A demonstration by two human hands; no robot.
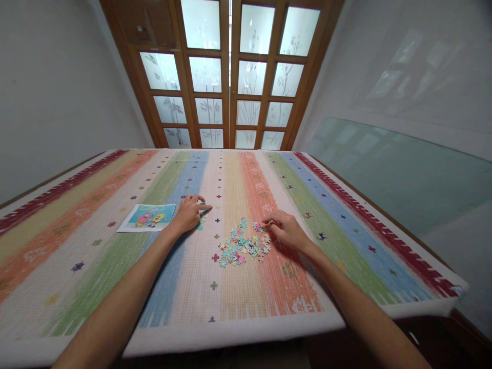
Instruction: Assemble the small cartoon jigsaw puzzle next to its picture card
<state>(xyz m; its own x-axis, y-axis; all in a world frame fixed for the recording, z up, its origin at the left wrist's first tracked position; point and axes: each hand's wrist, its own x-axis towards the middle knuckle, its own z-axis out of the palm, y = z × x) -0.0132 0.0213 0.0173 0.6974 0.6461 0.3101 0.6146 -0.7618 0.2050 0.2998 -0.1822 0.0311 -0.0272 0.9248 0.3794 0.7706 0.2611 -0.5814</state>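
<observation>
Stretched before you, the tabletop (115, 287) is striped lengthwise in dark red, yellow, orange, white, green and blue, with small crosses and other motifs scattered along the bands. Wooden doors (225, 77) with frosted panes close off the far side, plant designs showing on the glass.

Starting from your left, a plain pale wall (65, 87) runs beside the surface. Next comes the picture (151, 217), lying flat: a pink cartoon figure and a yellow one on blue-green, with a white border. Your left hand (188, 212) is just right of it, palm down, index finger stretched out and the others bent, over a few loose pieces (202, 221), some of them turquoise. You cannot tell from here whether it grips one.

Right of that hand, near the middle, lies the pile (242, 246), a loose, uneven heap of small knobbed jigsaw pieces. You can see turquoise, pink and yellow faces, with duller beige-grey ones mostly toward the right. At its right edge, your right hand (286, 229) has its fingertips drawn narrowly together; whether a piece sits between them is unclear. Farther right, a greenish panel (400, 169) stands against the wall.
</observation>
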